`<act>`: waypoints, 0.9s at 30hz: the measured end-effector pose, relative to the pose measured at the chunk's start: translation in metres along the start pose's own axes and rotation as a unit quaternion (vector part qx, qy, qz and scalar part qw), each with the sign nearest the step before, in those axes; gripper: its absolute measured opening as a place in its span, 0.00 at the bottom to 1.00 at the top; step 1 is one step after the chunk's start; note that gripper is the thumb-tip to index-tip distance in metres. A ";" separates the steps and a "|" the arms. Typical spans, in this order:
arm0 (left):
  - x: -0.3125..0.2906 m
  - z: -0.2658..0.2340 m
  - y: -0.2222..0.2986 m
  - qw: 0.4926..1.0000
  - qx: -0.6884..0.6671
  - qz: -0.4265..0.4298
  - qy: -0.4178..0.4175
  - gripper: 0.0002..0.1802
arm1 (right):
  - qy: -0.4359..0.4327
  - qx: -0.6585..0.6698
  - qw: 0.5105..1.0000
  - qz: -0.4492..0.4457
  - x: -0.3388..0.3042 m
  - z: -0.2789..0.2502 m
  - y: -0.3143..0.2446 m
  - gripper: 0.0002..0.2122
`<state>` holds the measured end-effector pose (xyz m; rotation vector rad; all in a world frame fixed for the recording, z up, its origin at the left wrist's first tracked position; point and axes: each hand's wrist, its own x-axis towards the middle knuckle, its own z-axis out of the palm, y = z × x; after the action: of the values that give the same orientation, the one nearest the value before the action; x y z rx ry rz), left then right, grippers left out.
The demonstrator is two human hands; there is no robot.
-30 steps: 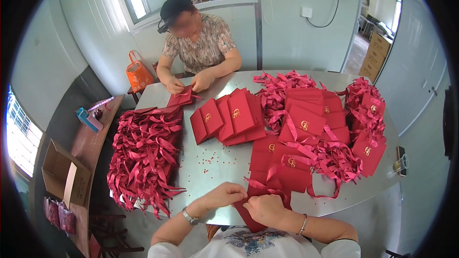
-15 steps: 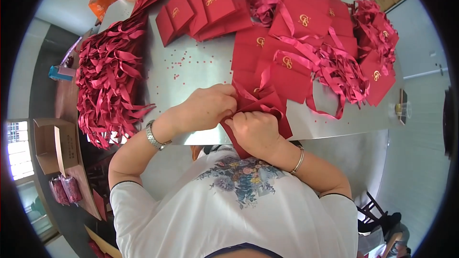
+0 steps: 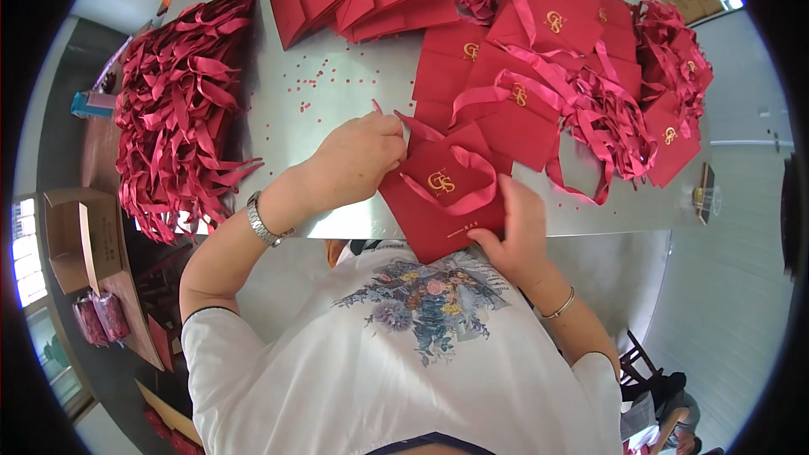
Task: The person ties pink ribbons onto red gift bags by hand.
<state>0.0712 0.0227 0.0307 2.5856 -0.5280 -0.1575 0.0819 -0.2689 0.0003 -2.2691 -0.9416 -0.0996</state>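
We pinch the ribbon end (image 3: 396, 122) with our left hand (image 3: 358, 160); our right hand (image 3: 516, 232) grips the red bag (image 3: 438, 202), which we should keep flat and steady.

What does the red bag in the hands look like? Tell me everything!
The bag is a flat, dark red paper gift bag with a gold emblem on its front and a pink ribbon handle looping across it. It lies tilted at the grey table's near edge. The left hand pinches its top corner; the right hand grips its lower edge.
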 end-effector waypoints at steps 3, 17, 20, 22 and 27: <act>0.003 -0.002 -0.008 0.996 0.088 -0.008 0.004 0.02 | -0.065 -0.103 0.992 -0.024 0.000 0.006 0.002 0.29; 0.010 0.016 -0.007 0.968 -0.049 -0.027 0.243 0.16 | -0.065 -0.076 0.995 -0.028 -0.001 0.007 0.007 0.29; 0.033 0.022 -0.011 0.980 -0.015 -0.048 0.191 0.13 | -0.062 -0.071 0.995 -0.022 -0.002 0.009 0.007 0.29; 0.038 0.024 -0.020 0.985 0.001 -0.024 0.168 0.08 | -0.062 -0.077 0.995 -0.020 -0.003 0.009 0.009 0.29; 0.052 0.024 -0.043 0.959 0.143 -0.120 0.211 0.06 | -0.068 -0.082 0.994 -0.023 -0.001 0.007 0.005 0.28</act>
<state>0.1285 0.0257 -0.0119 2.8403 -0.0814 0.4140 0.0831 -0.2679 -0.0085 -2.4300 -1.0924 -0.0445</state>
